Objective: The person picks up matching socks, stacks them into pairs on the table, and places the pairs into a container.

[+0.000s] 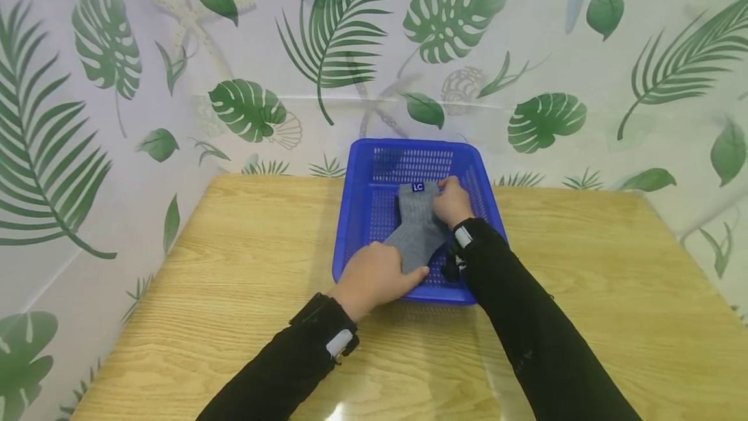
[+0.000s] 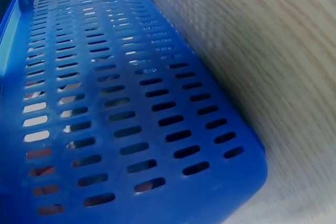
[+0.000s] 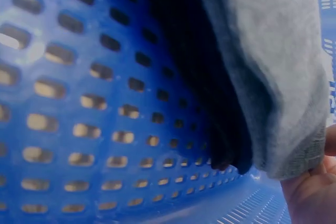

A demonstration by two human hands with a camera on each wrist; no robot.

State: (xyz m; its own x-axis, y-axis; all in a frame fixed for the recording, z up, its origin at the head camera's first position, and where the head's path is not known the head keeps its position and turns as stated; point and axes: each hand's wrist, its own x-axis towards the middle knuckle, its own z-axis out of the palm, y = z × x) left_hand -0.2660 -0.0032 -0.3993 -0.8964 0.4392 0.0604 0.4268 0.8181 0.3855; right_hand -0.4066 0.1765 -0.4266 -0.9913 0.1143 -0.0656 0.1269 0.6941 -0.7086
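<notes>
A grey ribbed sock (image 1: pixel 416 229) with a small dark blue label marked LC (image 1: pixel 417 187) lies inside a blue perforated basket (image 1: pixel 343 239). My left hand (image 1: pixel 374 278) holds its lower end near the basket's front rim, the thumb across the fabric and the other fingers mostly hidden. At the upper right edge of the cuff, my right hand (image 1: pixel 452 203) pinches the sock between thumb and fingers. Dark fabric (image 3: pixel 194 61) hangs right beside the grey sock (image 3: pixel 278 51) in the right wrist view. The left wrist view shows the basket's slotted outer wall (image 2: pixel 121 103).
The basket stands on a wood-grain table (image 1: pixel 263 232) toward its back edge. Behind and to the left hangs a white cloth (image 1: pixel 245 38) printed with green leaves. A small black item (image 1: pixel 450 269) shows in the basket beside the right sleeve.
</notes>
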